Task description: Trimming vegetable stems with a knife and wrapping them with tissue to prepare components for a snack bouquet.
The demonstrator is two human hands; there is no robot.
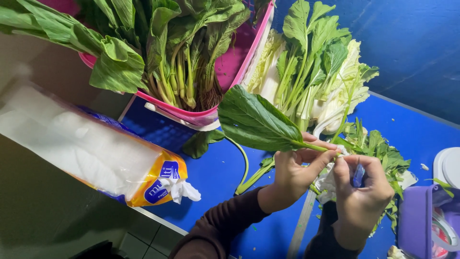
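Observation:
My left hand (296, 169) pinches the stem of a broad green leaf (256, 121) that sticks out to the left above the blue table (215, 172). My right hand (360, 188) is closed around a small blue-handled tool (358, 175), its tip hidden, held right at the leaf's stem end. Between the two hands shows a bit of white tissue (327, 181). Below the hands lies a loose green stem (253, 177).
A pink basket (235, 62) full of leafy greens stands at the back left. Cut greens (311, 72) lie against the blue wall, trimmed scraps (383, 153) to the right. A plastic pack of white tissue (91, 148) lies left; a purple container (421, 220) sits at right.

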